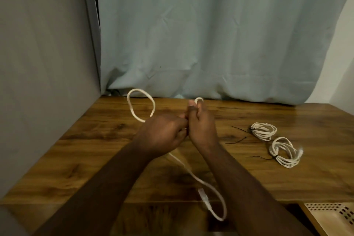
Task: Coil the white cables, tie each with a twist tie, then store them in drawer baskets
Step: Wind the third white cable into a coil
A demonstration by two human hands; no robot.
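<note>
Wooden surface: two coiled, tied cables lie well right, far coil and near coil, with loose black twist ties between them and the hands. Left hand and right hand meet mid-surface, both pinching the loose white cable, one loop standing far-left, its tail and plug trailing near. Cable looks light, limp yet springy, likely to uncoil; best pinched where the loops cross.

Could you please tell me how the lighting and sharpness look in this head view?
Head view: dim and warm, with glare on the wooden table at far right; the two tied cable coils look soft; wide-angle bending curves the edges.
</note>
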